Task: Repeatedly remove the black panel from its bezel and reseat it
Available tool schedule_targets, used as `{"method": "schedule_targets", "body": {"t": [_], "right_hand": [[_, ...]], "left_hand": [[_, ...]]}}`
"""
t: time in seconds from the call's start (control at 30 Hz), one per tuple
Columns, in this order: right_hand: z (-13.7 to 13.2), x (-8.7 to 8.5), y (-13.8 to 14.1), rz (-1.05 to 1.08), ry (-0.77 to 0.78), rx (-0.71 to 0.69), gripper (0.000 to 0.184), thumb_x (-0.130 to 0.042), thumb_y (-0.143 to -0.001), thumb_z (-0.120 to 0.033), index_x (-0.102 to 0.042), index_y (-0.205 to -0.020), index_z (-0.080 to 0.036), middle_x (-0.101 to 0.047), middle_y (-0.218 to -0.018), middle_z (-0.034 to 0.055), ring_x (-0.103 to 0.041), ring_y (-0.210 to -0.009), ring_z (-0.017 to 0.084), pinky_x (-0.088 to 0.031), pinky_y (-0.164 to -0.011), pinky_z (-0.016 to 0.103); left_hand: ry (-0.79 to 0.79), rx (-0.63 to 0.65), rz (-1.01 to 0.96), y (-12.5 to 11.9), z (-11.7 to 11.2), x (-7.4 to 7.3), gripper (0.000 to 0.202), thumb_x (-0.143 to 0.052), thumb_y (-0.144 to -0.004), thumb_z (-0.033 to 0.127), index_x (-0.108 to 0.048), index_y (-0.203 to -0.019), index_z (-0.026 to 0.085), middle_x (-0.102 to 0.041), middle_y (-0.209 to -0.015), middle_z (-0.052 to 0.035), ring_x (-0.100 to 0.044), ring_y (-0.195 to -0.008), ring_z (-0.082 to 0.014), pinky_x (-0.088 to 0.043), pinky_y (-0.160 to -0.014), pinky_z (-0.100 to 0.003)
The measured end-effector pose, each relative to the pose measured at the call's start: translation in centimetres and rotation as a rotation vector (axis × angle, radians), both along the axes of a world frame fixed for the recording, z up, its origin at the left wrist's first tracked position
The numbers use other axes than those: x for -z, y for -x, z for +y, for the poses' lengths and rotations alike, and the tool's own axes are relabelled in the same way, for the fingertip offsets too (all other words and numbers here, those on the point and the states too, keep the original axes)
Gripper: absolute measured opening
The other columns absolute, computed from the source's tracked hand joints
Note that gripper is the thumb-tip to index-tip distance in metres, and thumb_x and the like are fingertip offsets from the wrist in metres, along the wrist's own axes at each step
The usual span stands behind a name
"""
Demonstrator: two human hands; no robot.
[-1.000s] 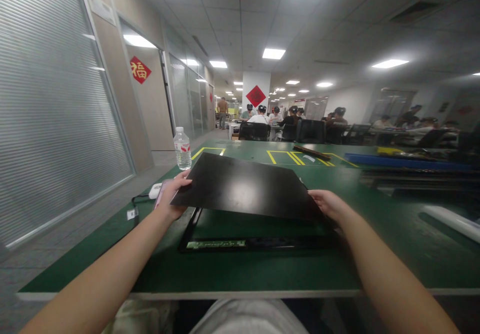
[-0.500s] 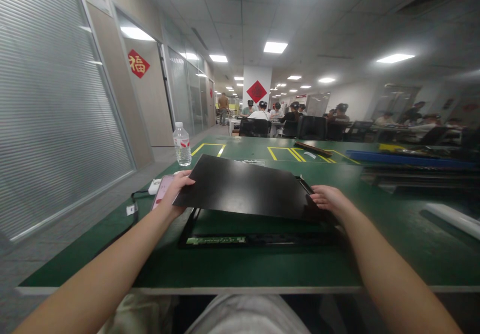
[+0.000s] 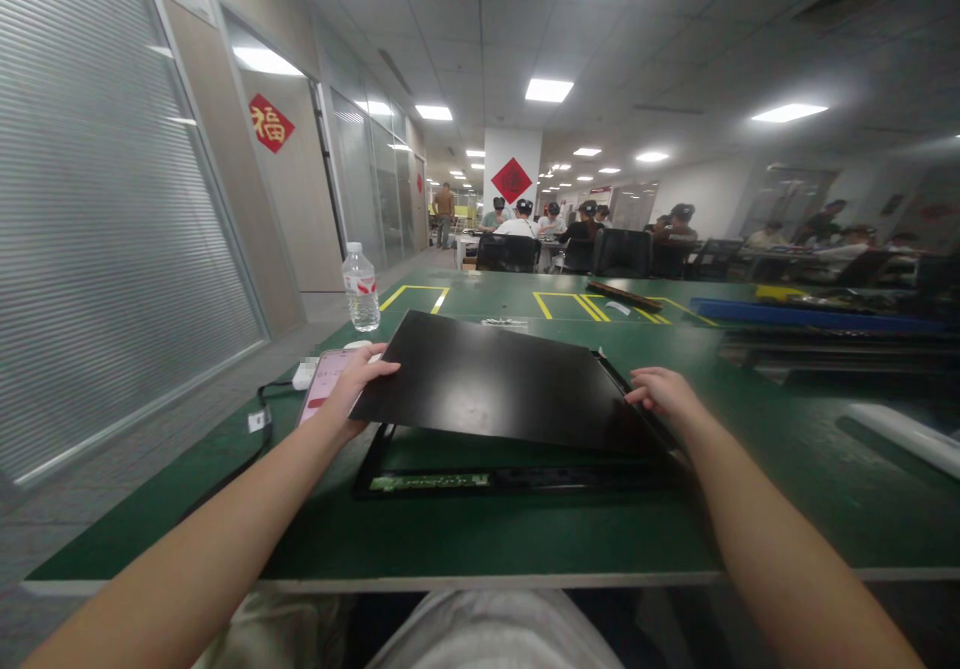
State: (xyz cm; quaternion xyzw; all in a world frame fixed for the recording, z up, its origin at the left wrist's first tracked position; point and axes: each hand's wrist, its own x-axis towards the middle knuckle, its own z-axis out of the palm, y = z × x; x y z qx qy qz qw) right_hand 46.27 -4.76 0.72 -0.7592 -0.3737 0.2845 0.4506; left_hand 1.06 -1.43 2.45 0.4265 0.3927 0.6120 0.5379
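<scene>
A flat black panel [image 3: 480,379], glossy like a screen sheet, slants over a black rectangular frame [image 3: 570,479] on the green table. Its left side is raised, while its right side sits low at the frame's right bar. My left hand [image 3: 360,384] is closed on the panel's left edge, thumb on top and fingers beneath. At the right, my right hand [image 3: 664,394] has curled fingers on the frame's right bar, close beside the panel's edge. A green circuit strip [image 3: 429,482] shows along the frame's near bar. The panel hides the frame's far side.
Left of the panel are a phone [image 3: 324,384], a white plug [image 3: 304,374] with a black cable, and a water bottle [image 3: 361,289]. Long dark strips [image 3: 795,354], a blue bar [image 3: 810,314] and a white bar [image 3: 904,437] lie right. Several people sit at farther tables.
The panel has shifted slightly right and its right side sits a little lower. My right hand's fingers have curled more at the frame's right bar. My left hand keeps its grip.
</scene>
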Motion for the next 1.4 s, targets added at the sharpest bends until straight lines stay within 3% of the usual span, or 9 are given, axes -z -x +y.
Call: {"method": "schedule_targets", "body": {"t": [0.5, 0.8, 1.4], "right_hand": [[0.1, 0.1, -0.2, -0.012, 0.022, -0.010, 0.037, -0.059, -0.084, -0.025, -0.061, -0.117, -0.008, -0.070, -0.060, 0.0104, -0.044, -0.039, 0.011, -0.026, -0.036, 0.019], [0.0, 0.3, -0.9, 0.019, 0.015, -0.017, 0.038, -0.054, -0.083, -0.016, -0.061, -0.119, -0.006, -0.067, -0.054, 0.0089, -0.042, -0.037, 0.010, -0.023, -0.036, 0.019], [-0.1, 0.2, -1.0, -0.048, 0.023, 0.001, 0.031, -0.056, -0.085, -0.018, -0.065, -0.112, -0.007, -0.068, -0.055, 0.0099, -0.042, -0.036, 0.010, -0.026, -0.037, 0.019]], "left_hand": [[0.021, 0.053, 0.039, 0.2, 0.3, 0.3, 0.049, -0.080, -0.050, 0.019, -0.061, -0.095, 0.016, -0.070, -0.071, 0.0004, -0.066, -0.058, -0.0183, -0.050, -0.054, -0.027], [0.057, 0.011, 0.071, -0.4, -0.1, 0.5, 0.052, -0.079, -0.048, 0.020, -0.060, -0.096, 0.018, -0.069, -0.069, 0.0018, -0.066, -0.059, -0.0189, -0.050, -0.056, -0.028], [0.075, -0.007, 0.142, -0.5, -0.1, 0.8, 0.047, -0.081, -0.047, 0.022, -0.062, -0.089, 0.019, -0.070, -0.069, 0.0015, -0.067, -0.060, -0.0209, -0.050, -0.053, -0.028]]}}
